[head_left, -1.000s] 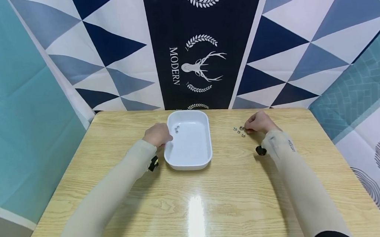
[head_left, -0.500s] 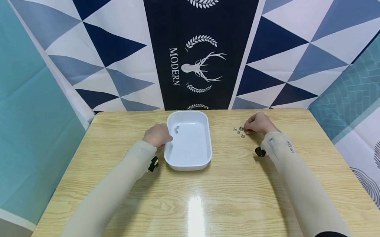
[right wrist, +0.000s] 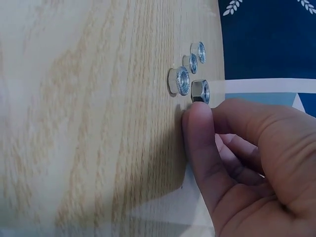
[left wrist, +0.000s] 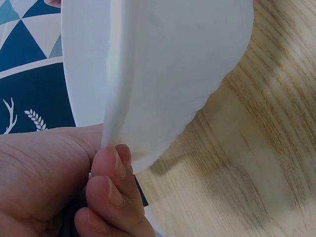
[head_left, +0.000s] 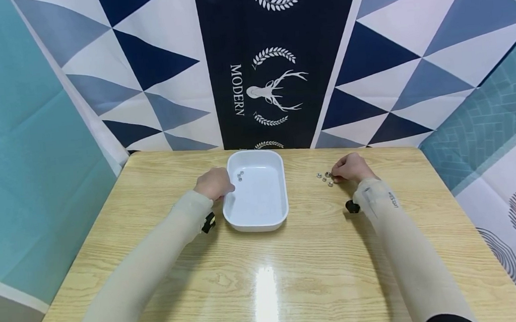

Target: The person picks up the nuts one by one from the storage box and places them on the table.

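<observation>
At the left side of the white tray [head_left: 255,201], my left hand [head_left: 214,183] grips the rim. In the left wrist view, the fingertips [left wrist: 117,165] curl against the outer wall while the thumb side goes behind the rim. On the right, my right hand [head_left: 351,167] is down at the tabletop. Its thumb and forefinger pinch at a hex nut [right wrist: 200,91], covering the nut's near end in the right wrist view. Several flange nuts stand close by, including a larger-looking one [right wrist: 178,81] and the farthest one [right wrist: 201,52].
Several small nuts [head_left: 239,176] lie inside the tray near its far left corner. The wooden table [head_left: 204,281] ends at a patterned cloth backdrop [head_left: 273,69]. Teal cloth [head_left: 33,138] hangs along the left side.
My right wrist has shifted very slightly left, while its fingertips stay at the same nut. The left hand and tray hold their place.
</observation>
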{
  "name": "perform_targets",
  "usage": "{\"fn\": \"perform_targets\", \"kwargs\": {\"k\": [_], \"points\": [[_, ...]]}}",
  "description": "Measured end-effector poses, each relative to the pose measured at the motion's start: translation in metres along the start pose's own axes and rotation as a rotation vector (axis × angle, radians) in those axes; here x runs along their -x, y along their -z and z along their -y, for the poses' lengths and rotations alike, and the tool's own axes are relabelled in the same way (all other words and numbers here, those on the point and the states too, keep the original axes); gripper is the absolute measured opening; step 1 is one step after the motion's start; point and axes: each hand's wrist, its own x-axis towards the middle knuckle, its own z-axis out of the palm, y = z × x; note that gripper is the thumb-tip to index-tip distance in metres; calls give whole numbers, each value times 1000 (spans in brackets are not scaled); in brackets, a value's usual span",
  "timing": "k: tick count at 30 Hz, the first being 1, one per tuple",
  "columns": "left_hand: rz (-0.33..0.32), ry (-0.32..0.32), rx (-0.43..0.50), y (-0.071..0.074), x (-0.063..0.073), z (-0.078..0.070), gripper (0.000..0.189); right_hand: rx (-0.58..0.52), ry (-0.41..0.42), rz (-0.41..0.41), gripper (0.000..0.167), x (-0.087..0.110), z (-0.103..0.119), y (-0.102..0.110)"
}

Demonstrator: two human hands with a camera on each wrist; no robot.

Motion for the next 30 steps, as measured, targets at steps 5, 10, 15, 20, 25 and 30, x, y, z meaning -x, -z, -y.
{"fn": "perform_targets", "kwargs": {"k": [5, 10, 15, 20, 25, 30], "points": [[6, -9, 3, -2, -1, 0, 27, -2, -4, 23, 25, 0, -2, 4], [6, -11, 12, -2, 1, 0, 27, 17, 42, -9, 24, 1, 1, 10], [-3, -11, 12, -1, 4, 0, 28, -17, 72, -12, 29, 5, 14, 14], [-5, -12, 11, -1, 1, 0, 27, 4, 89, -19, 38, 8, 31, 16], [2, -5, 1, 0, 1, 0, 27, -5, 100, -25, 37, 5, 50, 14], [3, -2, -13, 1, 1, -1, 28, -49, 137, -21, 32, 0, 73, 6]]}}
